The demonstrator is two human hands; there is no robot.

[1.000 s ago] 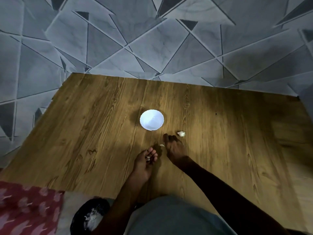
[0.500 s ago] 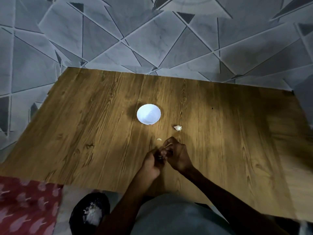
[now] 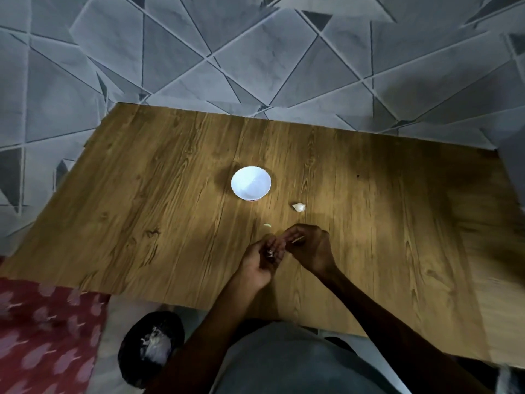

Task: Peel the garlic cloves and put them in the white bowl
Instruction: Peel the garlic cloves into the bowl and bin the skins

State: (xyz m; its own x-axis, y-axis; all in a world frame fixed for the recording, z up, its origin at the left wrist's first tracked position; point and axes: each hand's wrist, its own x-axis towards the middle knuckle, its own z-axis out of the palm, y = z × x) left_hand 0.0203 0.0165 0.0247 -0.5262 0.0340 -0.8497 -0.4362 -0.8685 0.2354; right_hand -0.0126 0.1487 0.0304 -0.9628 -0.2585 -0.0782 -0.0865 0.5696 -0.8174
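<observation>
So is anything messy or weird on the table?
A small pale scrap, likely garlic skin, lies loose on the wooden table, on the near side of the white bowl. Nothing looks spilled or broken.

White bowl upright — garlic clove lies nearby.

Desk is showing warm brown wood grain with darker streaks and knots. White bowl is reading plain white inside (faint pinkish trace at its lower edge). Garlic clove on the desk is looking off-white; a small scrap is showing pale cream. Garlic bit in the left hand is showing whitish; sliver at the right hand is showing tan. Tiles are showing grey marbling, cut into triangles by dark lines, some triangles darker. Cloth is showing red with pink leaf-like motifs. Black round thing is holding something white. Garment is reading grey-blue.
</observation>
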